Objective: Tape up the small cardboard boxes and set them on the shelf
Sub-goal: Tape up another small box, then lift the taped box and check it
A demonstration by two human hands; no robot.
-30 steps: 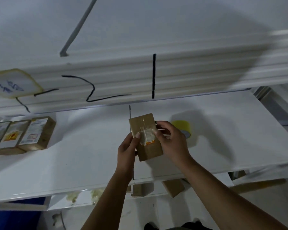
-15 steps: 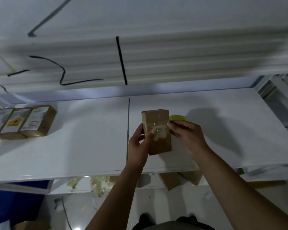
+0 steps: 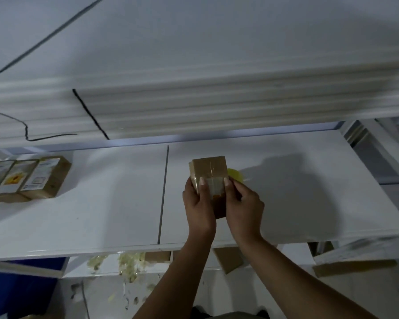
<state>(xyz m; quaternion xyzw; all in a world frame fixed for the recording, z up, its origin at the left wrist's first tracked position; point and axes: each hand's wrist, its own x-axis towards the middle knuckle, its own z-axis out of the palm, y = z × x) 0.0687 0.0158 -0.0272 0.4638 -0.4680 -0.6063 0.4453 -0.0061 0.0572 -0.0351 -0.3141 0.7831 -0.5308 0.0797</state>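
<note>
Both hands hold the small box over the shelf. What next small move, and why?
Likely smooth the tape patch flat with both thumbs: left hand and right hand grip the box, thumbs at the patch's edges, and it looks cloudy.

Stockroom / packing area, not a home. White board shelf (image 3: 101, 215) on a rack frame (image 3: 364, 143). Row of labelled cardboard boxes (image 3: 30, 178) lined up side by side at its left end. Yellow tape roll (image 3: 236, 174) on it, and a plain brown box (image 3: 209, 168) held above it. Flat cardboard pieces (image 3: 230, 259) and pale crumpled scraps (image 3: 129, 263) on the level below. Stacked white panels (image 3: 217, 107) overhead.
</note>
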